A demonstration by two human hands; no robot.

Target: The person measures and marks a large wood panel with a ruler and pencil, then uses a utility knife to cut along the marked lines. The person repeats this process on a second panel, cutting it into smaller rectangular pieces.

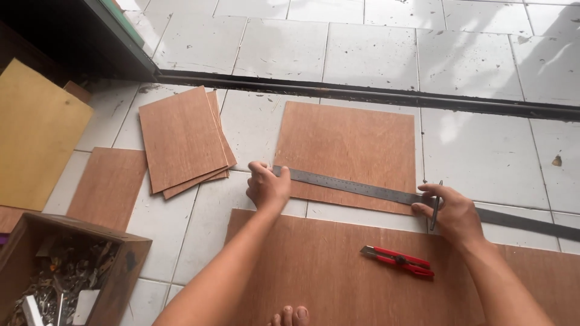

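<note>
Head view: my left hand [267, 187] presses the long dark metal ruler [386, 193] onto the far brown plywood sheet [347, 145]; my right hand [452, 214] grips a thin pen [436, 205].

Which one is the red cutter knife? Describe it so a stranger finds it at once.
Start at the large brown plywood sheet nearest the person, on the white tiled floor. The red utility knife lies flat on it, just below the right hand holding a thin pencil against the long dark metal ruler. It is the only red thing there.
</note>
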